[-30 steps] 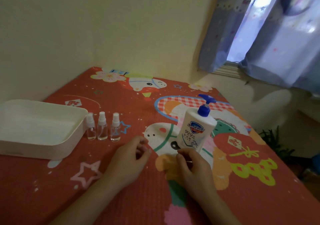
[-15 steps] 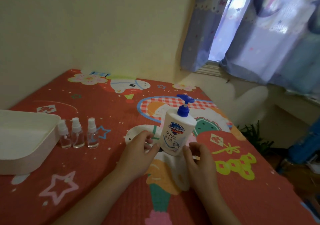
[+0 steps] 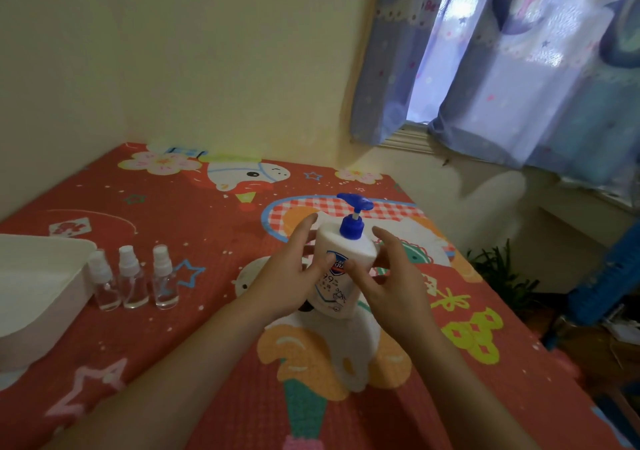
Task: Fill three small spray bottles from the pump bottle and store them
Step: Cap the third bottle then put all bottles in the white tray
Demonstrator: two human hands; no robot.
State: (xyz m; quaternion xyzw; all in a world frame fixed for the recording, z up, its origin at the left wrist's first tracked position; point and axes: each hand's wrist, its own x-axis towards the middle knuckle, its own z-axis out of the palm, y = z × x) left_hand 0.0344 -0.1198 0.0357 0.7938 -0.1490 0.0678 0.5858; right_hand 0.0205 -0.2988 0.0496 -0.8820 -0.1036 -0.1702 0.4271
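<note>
Head view, frame centre: pump bottle, upright on red patterned mat, clasped between left hand and right hand, fingers wrapped on its sides. Left of centre: three small spray bottles beside white tray.

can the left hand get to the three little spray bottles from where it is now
Probably yes, once it lets go. The left hand is wrapped on the pump bottle with the right hand. The spray bottles stand to its left beside the white tray, with only bare mat between.
</note>
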